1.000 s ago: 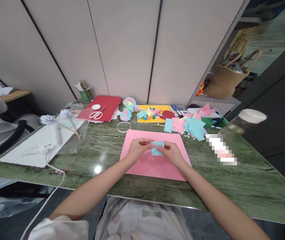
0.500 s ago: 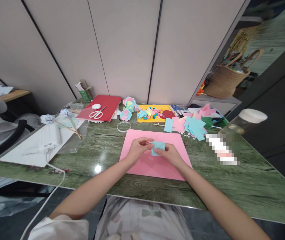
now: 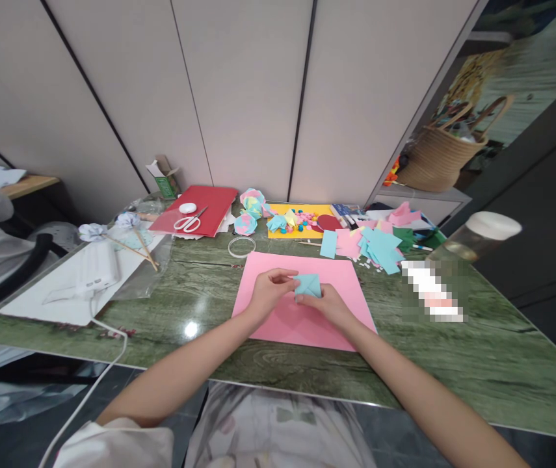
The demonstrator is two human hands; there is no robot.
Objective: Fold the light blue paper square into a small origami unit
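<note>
- Pinching the blue paper piece [image 3: 307, 285] between both hands, over the pink sheet [image 3: 302, 328]; can't tell if it is touching the sheet.
- Left hand [image 3: 268, 292] is gripping its left edge, with thumb and fingertips closed on it.
- Right hand [image 3: 330, 300] is gripping the lower right side, with fingers curled shut on the paper.
- Blue paper piece is showing a folded, pointed top.
- Pink sheet is lying flat on the green table [image 3: 477, 364], near the front edge.
- Tape ring [image 3: 241, 247] is lying just beyond the sheet's far left corner.
- Pile of blue and pink squares [image 3: 378, 247] is sitting beyond the far right corner.
- Scissors [image 3: 188, 223] are resting on the red folder [image 3: 212, 203], well apart from the hands.
</note>
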